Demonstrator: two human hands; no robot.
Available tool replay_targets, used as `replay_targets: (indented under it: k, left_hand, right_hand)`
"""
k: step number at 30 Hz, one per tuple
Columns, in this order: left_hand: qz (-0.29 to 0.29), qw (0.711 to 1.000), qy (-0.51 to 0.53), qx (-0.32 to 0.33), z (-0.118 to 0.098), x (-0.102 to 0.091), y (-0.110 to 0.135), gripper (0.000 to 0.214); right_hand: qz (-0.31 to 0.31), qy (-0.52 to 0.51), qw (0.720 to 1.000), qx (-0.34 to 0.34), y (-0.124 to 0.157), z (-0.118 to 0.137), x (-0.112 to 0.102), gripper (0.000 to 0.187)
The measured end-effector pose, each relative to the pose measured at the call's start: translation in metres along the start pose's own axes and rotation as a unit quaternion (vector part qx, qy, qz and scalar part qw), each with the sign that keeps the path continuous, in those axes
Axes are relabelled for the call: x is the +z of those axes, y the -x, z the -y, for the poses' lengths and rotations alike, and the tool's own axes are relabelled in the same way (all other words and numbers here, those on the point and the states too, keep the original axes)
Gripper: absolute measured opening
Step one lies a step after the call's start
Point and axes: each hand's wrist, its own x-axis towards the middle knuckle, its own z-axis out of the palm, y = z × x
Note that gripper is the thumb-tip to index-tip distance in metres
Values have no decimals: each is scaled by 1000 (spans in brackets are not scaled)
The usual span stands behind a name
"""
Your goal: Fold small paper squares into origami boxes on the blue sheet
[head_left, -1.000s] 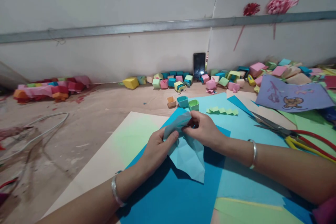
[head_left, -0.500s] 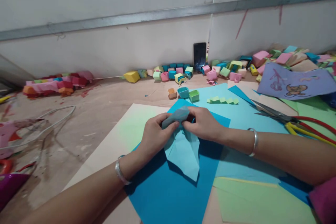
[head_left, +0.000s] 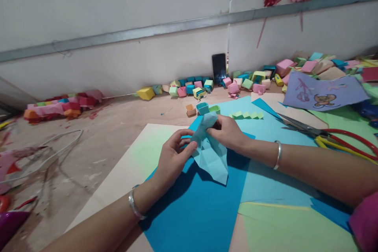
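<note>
A light blue sheet of paper [head_left: 213, 157], partly folded, is held above a dark blue sheet [head_left: 195, 212]. My right hand [head_left: 227, 133] pinches its upper end, fingers closed on the fold. My left hand [head_left: 173, 157] grips the paper's left edge with thumb and curled fingers. Both wrists wear silver bangles. The paper's lower point hangs free toward me.
Red and yellow scissors [head_left: 327, 138] lie right of my hands. Three small paper boxes [head_left: 203, 108] and a green zigzag strip [head_left: 246, 115] sit just beyond. Several folded boxes [head_left: 189, 86] and a phone [head_left: 219, 68] line the wall. Wire [head_left: 44, 149] lies at left.
The folded paper has been lifted and turned more upright, its lower point swinging right. My left fingers loosened a little. The camera view shifted slightly.
</note>
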Motion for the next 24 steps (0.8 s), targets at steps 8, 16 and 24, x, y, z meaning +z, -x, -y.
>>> replay_targets:
  k: [8,16,24]
  left_hand:
    - [-13,998,-51,28,1,-1,-3,22]
    - [70,990,116,-39,7,-5,-4,28]
    - [8,1000,2,-4,5,-2,-5,33]
  right_hand:
    - [54,-15,998,-29,4,1,2,13]
    - [33,-15,999,-9,2,3,-2,12]
    - [-11,23,999,-45,5,7,-3,7]
